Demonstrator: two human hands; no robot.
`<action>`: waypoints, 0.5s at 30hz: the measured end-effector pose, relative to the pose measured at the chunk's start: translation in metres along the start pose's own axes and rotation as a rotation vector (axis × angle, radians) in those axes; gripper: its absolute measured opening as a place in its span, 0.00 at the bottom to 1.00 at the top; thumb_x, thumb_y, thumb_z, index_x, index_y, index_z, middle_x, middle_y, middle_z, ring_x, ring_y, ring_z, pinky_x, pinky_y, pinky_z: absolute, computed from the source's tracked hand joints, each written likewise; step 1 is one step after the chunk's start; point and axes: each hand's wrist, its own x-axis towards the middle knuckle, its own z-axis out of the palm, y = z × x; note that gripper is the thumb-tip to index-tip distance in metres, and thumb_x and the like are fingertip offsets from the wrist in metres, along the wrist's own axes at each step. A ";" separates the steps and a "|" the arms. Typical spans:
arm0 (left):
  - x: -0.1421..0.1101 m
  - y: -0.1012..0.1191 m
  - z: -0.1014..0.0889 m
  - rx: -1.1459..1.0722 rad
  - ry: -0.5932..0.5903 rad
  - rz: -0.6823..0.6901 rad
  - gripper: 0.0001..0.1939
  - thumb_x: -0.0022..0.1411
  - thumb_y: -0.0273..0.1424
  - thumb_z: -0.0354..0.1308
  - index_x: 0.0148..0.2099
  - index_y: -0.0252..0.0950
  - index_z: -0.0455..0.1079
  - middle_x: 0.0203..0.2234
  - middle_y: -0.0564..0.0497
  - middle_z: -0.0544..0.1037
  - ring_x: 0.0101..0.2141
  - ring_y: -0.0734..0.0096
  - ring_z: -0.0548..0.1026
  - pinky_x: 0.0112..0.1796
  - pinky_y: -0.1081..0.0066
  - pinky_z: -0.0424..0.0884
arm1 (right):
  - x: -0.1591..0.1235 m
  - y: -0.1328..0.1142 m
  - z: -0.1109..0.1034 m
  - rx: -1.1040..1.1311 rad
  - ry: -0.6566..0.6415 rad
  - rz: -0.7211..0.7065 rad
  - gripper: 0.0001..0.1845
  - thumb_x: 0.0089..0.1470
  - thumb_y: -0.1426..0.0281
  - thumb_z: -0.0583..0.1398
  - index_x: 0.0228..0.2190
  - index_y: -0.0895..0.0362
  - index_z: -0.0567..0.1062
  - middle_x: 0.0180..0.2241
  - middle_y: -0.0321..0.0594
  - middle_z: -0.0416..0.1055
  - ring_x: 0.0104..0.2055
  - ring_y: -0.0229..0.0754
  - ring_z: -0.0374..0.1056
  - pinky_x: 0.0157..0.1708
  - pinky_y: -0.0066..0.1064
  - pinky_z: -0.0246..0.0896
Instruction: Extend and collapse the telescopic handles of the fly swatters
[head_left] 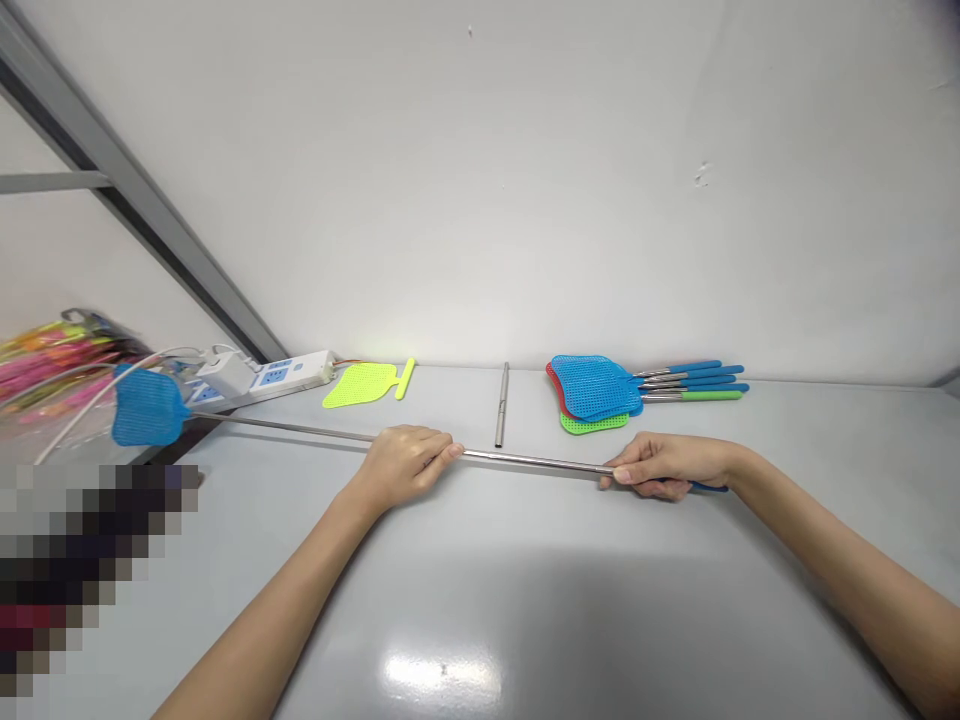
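A blue fly swatter (148, 409) with a long extended metal rod (525, 461) stretches across the grey table (525, 600), its head pointing left. My left hand (405, 464) is closed around the middle of the rod. My right hand (664, 466) grips the blue handle end, fingers wrapped round it. The rod runs straight between both hands.
A stack of fly swatters (600, 392) with blue and green handles lies at the back right. A loose short metal rod (501, 404) and a yellow swatter head (367, 383) lie at the back. A white power strip (262, 376) sits at the left, beside packaged colourful items (52, 365).
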 end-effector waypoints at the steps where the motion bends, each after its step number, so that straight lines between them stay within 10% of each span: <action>1: 0.000 0.000 0.000 -0.002 0.004 0.001 0.21 0.63 0.35 0.37 0.22 0.35 0.61 0.14 0.54 0.66 0.19 0.75 0.64 0.22 0.74 0.50 | 0.000 0.000 0.000 -0.002 0.000 0.001 0.18 0.49 0.61 0.57 0.37 0.62 0.72 0.12 0.26 0.51 0.14 0.26 0.40 0.12 0.22 0.31; 15: 0.001 -0.001 -0.001 0.012 0.013 0.013 0.21 0.63 0.35 0.37 0.22 0.35 0.61 0.14 0.54 0.66 0.19 0.75 0.64 0.21 0.74 0.51 | -0.003 0.002 -0.004 0.000 -0.008 0.010 0.19 0.51 0.61 0.56 0.38 0.63 0.72 0.13 0.26 0.51 0.14 0.26 0.40 0.12 0.23 0.30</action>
